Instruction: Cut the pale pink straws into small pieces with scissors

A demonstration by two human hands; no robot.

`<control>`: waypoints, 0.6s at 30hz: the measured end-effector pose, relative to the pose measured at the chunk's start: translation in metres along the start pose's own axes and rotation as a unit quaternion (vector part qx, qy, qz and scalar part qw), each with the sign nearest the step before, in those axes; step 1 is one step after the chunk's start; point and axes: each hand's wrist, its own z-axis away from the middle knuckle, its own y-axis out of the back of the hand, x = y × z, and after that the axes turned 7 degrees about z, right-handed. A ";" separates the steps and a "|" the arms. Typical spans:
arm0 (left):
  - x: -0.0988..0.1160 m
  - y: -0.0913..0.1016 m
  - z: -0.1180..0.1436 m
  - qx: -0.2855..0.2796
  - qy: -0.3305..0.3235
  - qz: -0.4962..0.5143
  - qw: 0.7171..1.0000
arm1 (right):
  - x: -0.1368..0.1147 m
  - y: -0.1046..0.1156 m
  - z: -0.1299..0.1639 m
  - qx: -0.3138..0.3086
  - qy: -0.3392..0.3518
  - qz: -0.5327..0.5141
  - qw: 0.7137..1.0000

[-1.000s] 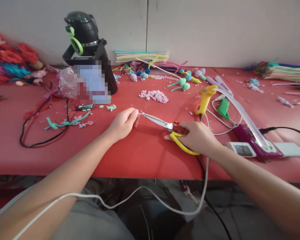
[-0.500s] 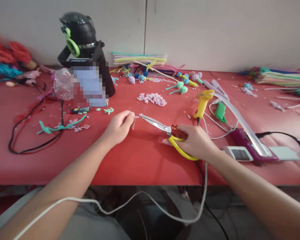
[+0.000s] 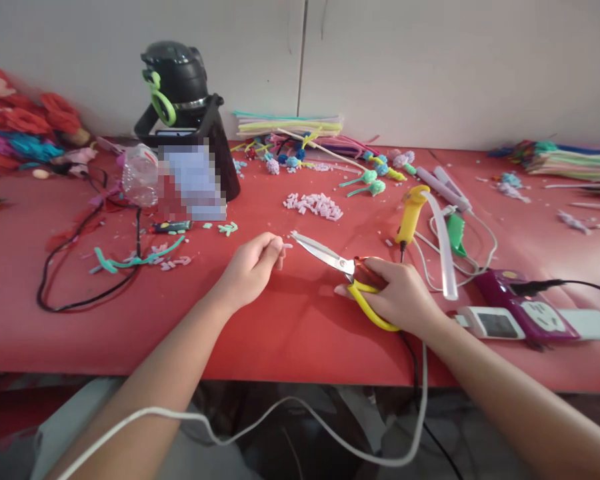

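Between the pinched fingertips of my left hand [image 3: 253, 270] is a thin lilac pipe cleaner [image 3: 288, 246]; only a short end sticks out to the right. My right hand [image 3: 403, 297] grips a pair of scissors [image 3: 325, 255] with one yellow and one red handle loop. Their blades look closed, with the tips a little to the right of the pipe cleaner's end, apart from it. Just beyond the hands lies a pile of short lilac pipe cleaner pieces [image 3: 314, 206] on the red tabletop [image 3: 280, 333].
A yellow glue gun [image 3: 409, 217] with a clear glue stick [image 3: 445, 253] stands beyond my right hand. Right of it is a purple power strip [image 3: 525, 303]. A black holder with a bottle [image 3: 175, 73] stands back left. Bundled pipe cleaners [image 3: 290, 125] lie by the wall. A white cable [image 3: 290, 400] hangs in front.
The whole view has shifted, so things appear farther right and slightly lower. The glue stick's free end has swung left, off the power strip. Both hands keep their grips.
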 end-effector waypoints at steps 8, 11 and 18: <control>0.002 0.008 0.006 -0.016 0.045 -0.012 0.999 | 0.006 0.003 -0.001 -0.036 0.015 0.050 0.998; 0.000 0.008 0.004 -0.013 0.047 -0.013 0.999 | 0.007 0.004 -0.001 -0.041 0.016 0.060 0.997; -0.002 0.010 -0.003 -0.006 0.061 -0.011 0.998 | 0.010 0.005 -0.001 -0.022 0.021 0.060 0.998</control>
